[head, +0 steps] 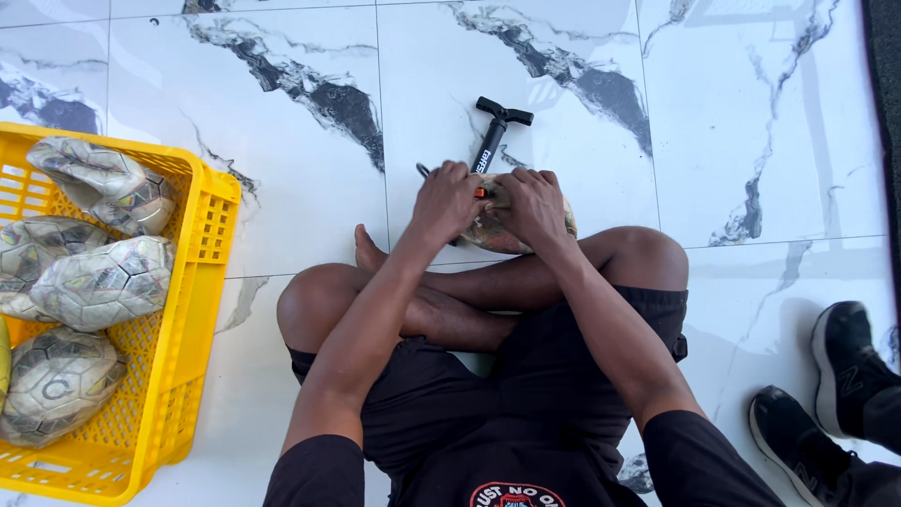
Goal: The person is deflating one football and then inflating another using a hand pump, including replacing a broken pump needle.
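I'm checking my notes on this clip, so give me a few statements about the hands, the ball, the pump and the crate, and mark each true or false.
1. Both hands rest on one ball. True: the left hand and the right hand press on the deflated ball in front of the crossed legs.
2. The pump stands upright in the crate. False: the black hand pump lies on the marble floor, beyond the ball.
3. The yellow crate holds several flattened balls. True.
4. The crate sits to the person's right. False: it is on their left.
5. Another person's black shoes show at the lower right. True.
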